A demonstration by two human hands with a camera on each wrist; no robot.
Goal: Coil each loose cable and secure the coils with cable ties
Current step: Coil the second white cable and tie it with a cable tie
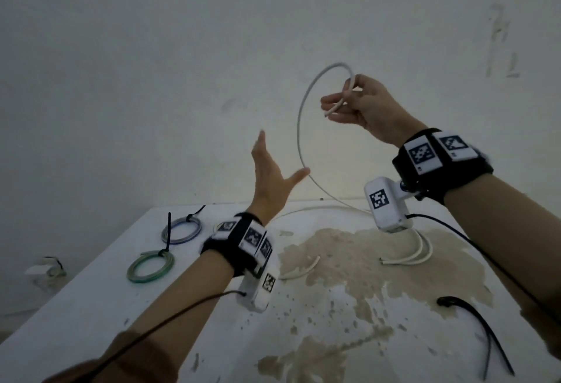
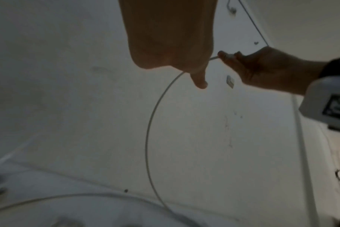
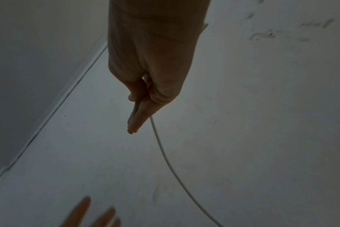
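Note:
A white cable (image 1: pixel 300 127) arcs up from the table into a wide loop in the air. My right hand (image 1: pixel 355 103) is raised and pinches the cable's end between thumb and fingers; the right wrist view shows the cable (image 3: pixel 165 156) trailing down from that hand (image 3: pixel 144 98). My left hand (image 1: pixel 270 176) is held up with fingers straight, its thumb tip touching the loop's lower part; the left wrist view shows the cable (image 2: pixel 147 138) curving past that hand (image 2: pixel 198 79). Loose cable (image 1: pixel 416 253) lies on the table.
Two tied coils lie at the table's left: a bluish one (image 1: pixel 182 229) and a green one (image 1: pixel 151 267). Black cable ties (image 1: pixel 482 334) lie at the right front. The white table (image 1: pixel 91 306) is stained brown in the middle. A wall stands close behind.

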